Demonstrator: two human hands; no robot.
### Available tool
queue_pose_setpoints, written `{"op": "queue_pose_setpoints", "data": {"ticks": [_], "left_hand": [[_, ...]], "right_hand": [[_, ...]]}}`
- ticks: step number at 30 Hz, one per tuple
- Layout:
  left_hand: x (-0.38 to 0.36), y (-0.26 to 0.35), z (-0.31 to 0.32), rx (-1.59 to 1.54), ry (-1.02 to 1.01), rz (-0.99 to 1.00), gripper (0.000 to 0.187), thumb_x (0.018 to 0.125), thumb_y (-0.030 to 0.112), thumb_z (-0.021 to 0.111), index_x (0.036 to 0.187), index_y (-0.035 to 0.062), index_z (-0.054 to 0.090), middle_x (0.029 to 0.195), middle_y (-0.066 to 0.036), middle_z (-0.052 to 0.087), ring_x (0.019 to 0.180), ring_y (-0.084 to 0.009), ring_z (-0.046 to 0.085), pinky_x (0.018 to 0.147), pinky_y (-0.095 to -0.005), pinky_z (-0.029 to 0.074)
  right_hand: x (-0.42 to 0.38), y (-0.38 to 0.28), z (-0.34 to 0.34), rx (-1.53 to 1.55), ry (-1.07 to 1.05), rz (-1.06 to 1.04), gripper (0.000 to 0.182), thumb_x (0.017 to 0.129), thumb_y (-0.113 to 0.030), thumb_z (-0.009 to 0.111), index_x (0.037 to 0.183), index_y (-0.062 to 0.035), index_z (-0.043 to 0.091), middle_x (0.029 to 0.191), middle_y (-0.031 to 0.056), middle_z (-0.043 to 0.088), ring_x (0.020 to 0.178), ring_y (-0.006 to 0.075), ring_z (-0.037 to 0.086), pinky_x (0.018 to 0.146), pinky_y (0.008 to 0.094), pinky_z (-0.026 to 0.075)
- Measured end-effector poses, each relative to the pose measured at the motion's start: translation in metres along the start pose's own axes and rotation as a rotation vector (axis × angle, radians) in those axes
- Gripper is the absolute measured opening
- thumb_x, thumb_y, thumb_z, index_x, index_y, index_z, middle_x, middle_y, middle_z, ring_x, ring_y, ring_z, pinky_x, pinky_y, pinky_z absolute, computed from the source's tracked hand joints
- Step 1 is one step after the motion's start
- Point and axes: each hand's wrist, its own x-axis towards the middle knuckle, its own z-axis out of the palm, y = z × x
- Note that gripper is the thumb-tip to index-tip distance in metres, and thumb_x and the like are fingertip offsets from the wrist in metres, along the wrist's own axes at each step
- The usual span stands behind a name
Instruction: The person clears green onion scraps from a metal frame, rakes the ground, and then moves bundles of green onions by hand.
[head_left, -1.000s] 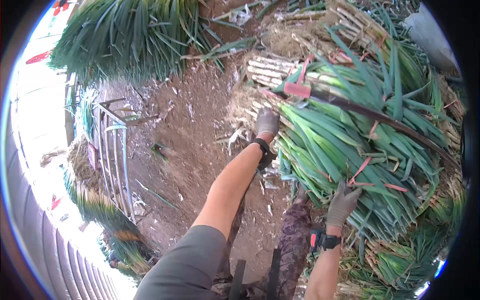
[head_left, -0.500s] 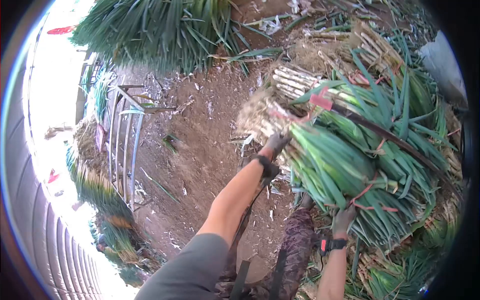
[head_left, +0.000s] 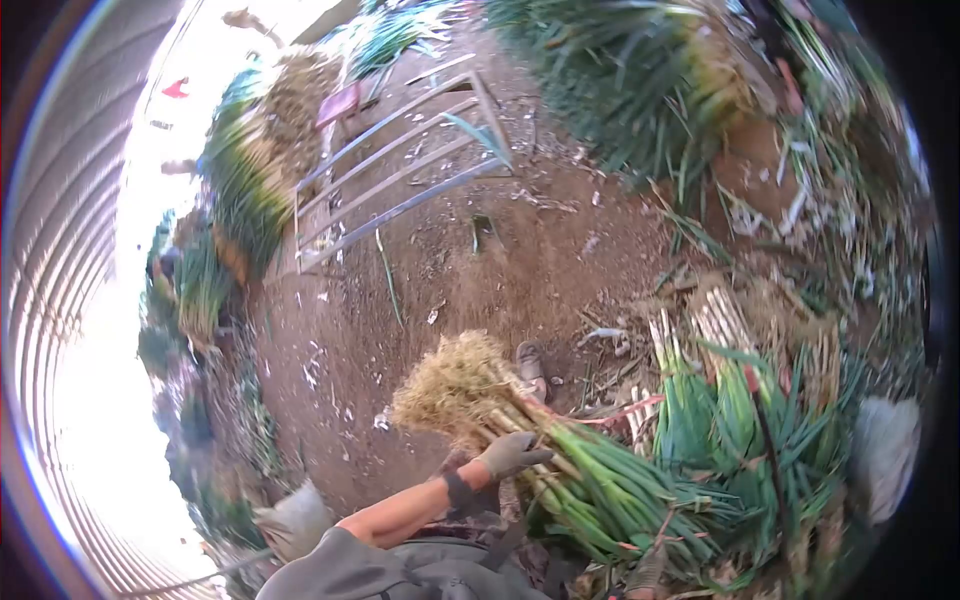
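Note:
A big tied bundle of green onions [head_left: 600, 460] lies slantwise in front of my body, its tan roots towards the left and its green leaves towards the right. My left hand [head_left: 512, 455], in a grey glove, grips the pale stalks just behind the roots. Pink ties circle the bundle near the roots and around the leaves. At the leaf end, my right hand [head_left: 648, 572] is closed at the lower tie, its fingers partly covered by leaves. More tied green onions [head_left: 690, 410] lie just beyond, with a dark strip [head_left: 768, 440] across them.
On the dirt floor ahead stands a metal frame [head_left: 400, 180]. Stacked green onions line the left side [head_left: 245, 190] and the far side [head_left: 610, 90]. White sacks lie at right [head_left: 885, 455] and lower left [head_left: 295, 520]. My shoe [head_left: 530, 362] shows beyond the bundle.
The bundle has come away from the pile and closer to my body, with both hands on it. My view has turned left, so the metal frame now appears nearer the middle.

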Motion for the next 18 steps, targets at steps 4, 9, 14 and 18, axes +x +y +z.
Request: {"op": "queue_pose_setpoints", "data": {"ticks": [4, 9, 14, 18], "left_hand": [[-0.039, -0.049, -0.059, -0.107, 0.125, -0.076, 0.063, 0.084, 0.063, 0.058, 0.086, 0.0, 0.059, 0.087, -0.024, 0.064, 0.084, -0.0375, 0.063, 0.075, -0.0441, 0.046], [-0.082, -0.083, -0.158, -0.351, 0.344, -0.102, 0.063, 0.082, 0.064, 0.06, 0.083, 0.0008, 0.06, 0.084, -0.023, 0.065, 0.081, -0.0385, 0.064, 0.073, -0.044, 0.047], [-0.11, -0.12, -0.248, -0.519, 0.568, -0.097, 0.05, 0.083, 0.052, 0.067, 0.082, 0.0017, 0.061, 0.077, -0.017, 0.066, 0.073, -0.0267, 0.064, 0.069, -0.0383, 0.048], [-0.11, -0.142, -0.295, -0.755, 0.764, -0.047, 0.042, 0.084, 0.041, 0.072, 0.075, 0.0029, 0.056, 0.067, -0.004, 0.053, 0.065, -0.0138, 0.046, 0.062, -0.0325, 0.044]], "right_hand": [[-0.014, -0.054, 0.084, -0.167, -0.094, -0.042, 0.033, 0.102, -0.029, 0.04, 0.118, -0.0024, 0.051, 0.091, 0.0079, 0.065, 0.062, 0.0189, 0.062, 0.047, 0.0319, 0.047], [-0.066, -0.178, 0.237, -0.314, -0.211, -0.076, 0.034, 0.101, -0.027, 0.044, 0.107, 0.0011, 0.063, 0.081, 0.0069, 0.065, 0.065, 0.0171, 0.063, 0.052, 0.0327, 0.051], [-0.101, -0.267, 0.39, -0.399, -0.474, -0.296, 0.025, 0.101, -0.023, 0.044, 0.11, -0.0014, 0.054, 0.092, 0.0091, 0.062, 0.073, 0.0288, 0.069, 0.058, 0.0353, 0.055], [-0.129, -0.357, 0.507, -0.921, -0.588, -0.735, 0.023, 0.098, -0.019, 0.048, 0.108, -0.0009, 0.06, 0.086, 0.0084, 0.06, 0.058, 0.0208, 0.056, 0.054, 0.0351, 0.047]]}}
